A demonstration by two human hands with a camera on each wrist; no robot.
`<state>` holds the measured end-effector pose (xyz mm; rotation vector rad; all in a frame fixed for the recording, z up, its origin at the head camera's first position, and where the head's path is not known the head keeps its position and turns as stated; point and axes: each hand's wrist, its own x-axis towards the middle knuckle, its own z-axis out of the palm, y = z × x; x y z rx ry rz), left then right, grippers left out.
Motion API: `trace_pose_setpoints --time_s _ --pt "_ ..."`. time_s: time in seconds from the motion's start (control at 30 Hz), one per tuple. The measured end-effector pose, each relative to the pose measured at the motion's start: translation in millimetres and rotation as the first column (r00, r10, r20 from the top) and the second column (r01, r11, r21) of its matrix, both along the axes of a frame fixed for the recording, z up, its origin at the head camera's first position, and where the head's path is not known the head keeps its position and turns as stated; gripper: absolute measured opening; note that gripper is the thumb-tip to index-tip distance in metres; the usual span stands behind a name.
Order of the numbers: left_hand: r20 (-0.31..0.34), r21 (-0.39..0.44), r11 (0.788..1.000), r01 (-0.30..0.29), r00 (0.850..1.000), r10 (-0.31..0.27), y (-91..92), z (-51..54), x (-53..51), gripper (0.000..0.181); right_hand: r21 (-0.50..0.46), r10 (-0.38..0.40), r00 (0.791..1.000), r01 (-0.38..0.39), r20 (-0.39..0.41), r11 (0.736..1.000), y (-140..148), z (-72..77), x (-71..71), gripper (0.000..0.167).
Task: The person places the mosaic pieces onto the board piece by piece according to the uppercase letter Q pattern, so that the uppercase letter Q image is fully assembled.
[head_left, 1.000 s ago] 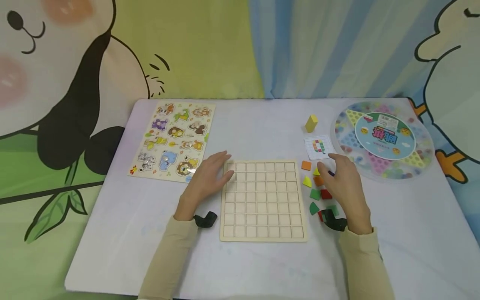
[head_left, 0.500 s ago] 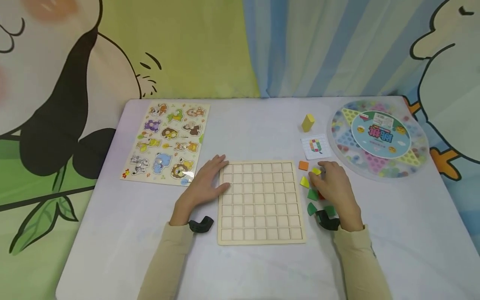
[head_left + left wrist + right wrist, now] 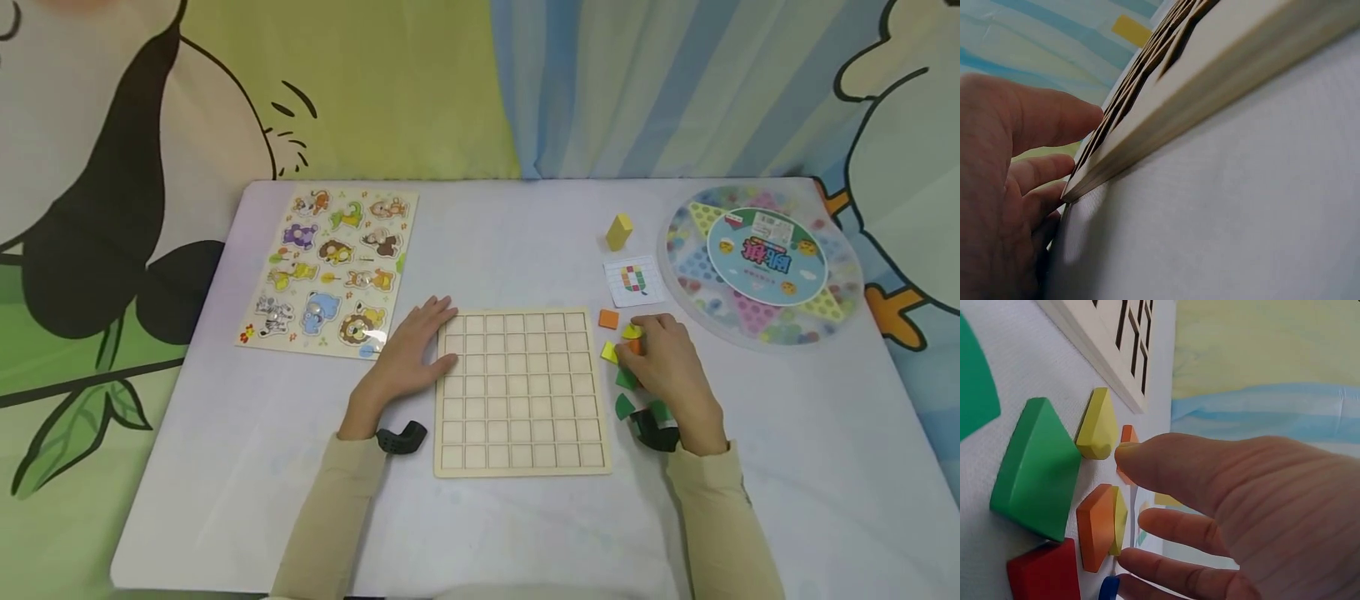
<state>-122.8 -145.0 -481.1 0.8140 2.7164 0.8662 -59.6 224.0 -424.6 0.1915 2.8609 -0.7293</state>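
Note:
A pale wooden board (image 3: pixel 517 387) with a grid of square recesses lies mid-table. My left hand (image 3: pixel 401 358) rests at its left edge, fingers straight, thumb against the rim in the left wrist view. On the right, my right hand (image 3: pixel 671 367) hovers low over small coloured pieces, thumb and fingers apart. Below them, in the right wrist view, are an orange piece (image 3: pixel 1094 528), a yellow piece (image 3: pixel 1099 428), a green piece (image 3: pixel 1041 469), a red piece (image 3: pixel 1047 572) and a blue piece (image 3: pixel 1109 587). No piece is visibly pinched; contact with the far fingertips cannot be made out.
An orange square (image 3: pixel 608 319) lies beside the board's upper right. Behind it are a pattern card (image 3: pixel 634 283) and a yellow block (image 3: pixel 618 232). A round game box (image 3: pixel 765 258) sits back right, an animal puzzle (image 3: pixel 330 267) back left.
My right hand has moved left and down from beside the card to the coloured pieces. My left hand stays at the board's edge. The head view has shifted slightly.

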Motion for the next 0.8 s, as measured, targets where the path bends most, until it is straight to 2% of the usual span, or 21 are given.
trace_pose_setpoints --time_s 0.33,0.5,0.8 --pt "0.006 0.003 1.0 -0.004 1.0 0.004 -0.4 0.1 0.0 0.072 0.026 0.007 0.998 -0.006 -0.061 1.0 -0.6 -2.1 0.4 0.046" --pt "0.002 0.003 1.0 -0.004 1.0 0.004 -1.0 -1.4 0.2 0.072 0.068 -0.002 0.994 0.009 -0.113 0.998 -1.2 -6.0 -1.1 0.042" --pt "0.002 0.002 1.0 -0.003 1.0 0.003 0.0 -0.7 -0.7 0.071 0.138 -0.016 0.989 0.037 -0.149 0.99 -5.5 -12.6 -3.1 0.037"
